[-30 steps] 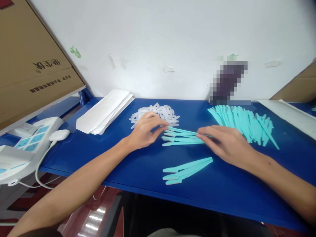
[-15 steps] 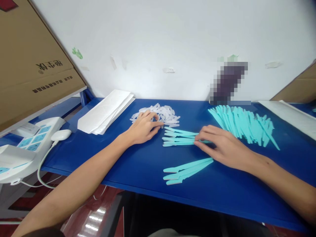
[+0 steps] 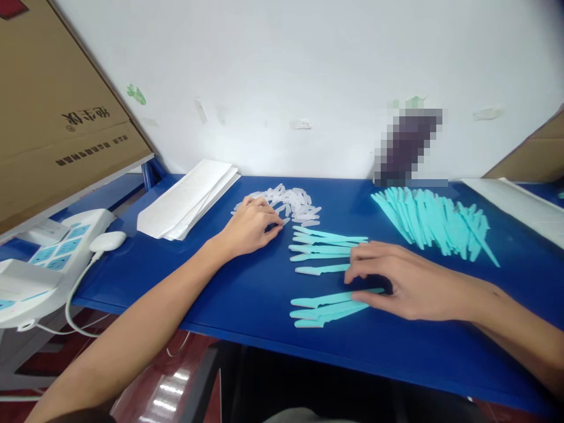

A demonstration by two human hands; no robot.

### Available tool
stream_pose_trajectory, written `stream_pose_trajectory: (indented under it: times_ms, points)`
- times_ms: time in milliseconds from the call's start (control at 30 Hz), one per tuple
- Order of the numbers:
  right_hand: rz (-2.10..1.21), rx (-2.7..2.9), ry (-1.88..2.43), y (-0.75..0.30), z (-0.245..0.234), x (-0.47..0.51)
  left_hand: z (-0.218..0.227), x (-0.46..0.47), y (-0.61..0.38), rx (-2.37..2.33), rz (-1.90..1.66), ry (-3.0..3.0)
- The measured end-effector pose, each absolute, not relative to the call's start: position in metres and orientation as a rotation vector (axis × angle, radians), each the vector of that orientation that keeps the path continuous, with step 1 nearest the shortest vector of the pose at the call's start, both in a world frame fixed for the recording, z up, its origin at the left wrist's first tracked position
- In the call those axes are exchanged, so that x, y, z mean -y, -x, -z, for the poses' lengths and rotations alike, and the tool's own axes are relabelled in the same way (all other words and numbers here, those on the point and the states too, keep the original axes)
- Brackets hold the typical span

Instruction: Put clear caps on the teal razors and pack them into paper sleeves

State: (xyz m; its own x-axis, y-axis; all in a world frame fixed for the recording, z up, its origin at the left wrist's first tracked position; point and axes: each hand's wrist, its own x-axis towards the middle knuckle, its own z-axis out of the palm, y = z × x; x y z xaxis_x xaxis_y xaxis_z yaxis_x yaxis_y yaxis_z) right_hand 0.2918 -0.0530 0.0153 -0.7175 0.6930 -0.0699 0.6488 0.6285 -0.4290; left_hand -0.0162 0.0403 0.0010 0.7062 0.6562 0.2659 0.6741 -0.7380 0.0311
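Note:
At the near edge of a heap of translucent white plastic caps, my left hand pinches one small cap between thumb and forefinger. To its right, a row of turquoise eyebrow razors lies with the pale-tipped ends pointing left. My right hand hovers at their handles, thumb and fingers spread apart. Just below its fingertips, one razor lies a little separate from that row. Nearer the front edge, a fan of a few more razors has its right ends partly hidden by my right thumb.
A big pile of turquoise razors lies at the back right. White paper or bags are stacked at the back left. A power strip with a white plug and cable stands left of the blue table. Cardboard rises beyond.
My right hand has moved toward me and its fingers have opened. A single razor now lies apart below the row. My left hand has drawn slightly left with a cap in its fingertips.

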Motion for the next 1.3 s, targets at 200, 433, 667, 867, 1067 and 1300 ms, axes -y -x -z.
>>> stream_pose_trajectory:
  times_ms: [200,433,667,867,1067,1300]
  points:
    - [-0.860,2.759,1.202,-0.297,-0.015,0.054,0.000,-0.038,0.013,1.274,0.384,2.885]
    - [-0.700,2.733,1.168,-0.304,-0.022,0.054,0.005,-0.039,0.012,1.271,0.620,2.867]
    - [-0.238,2.567,1.181,-0.308,-0.013,0.041,0.007,-0.031,-0.002,1.256,1.694,2.835]
    - [-0.040,2.422,1.245,-0.305,-0.005,0.038,0.007,-0.023,-0.007,1.301,1.731,2.965]
    - [-0.145,2.344,1.376,-0.302,-0.007,0.044,0.004,-0.024,-0.005,1.186,1.535,2.934]
    - [-0.184,2.336,1.396,-0.301,-0.009,0.042,0.004,-0.024,-0.004,1.066,1.411,2.991]
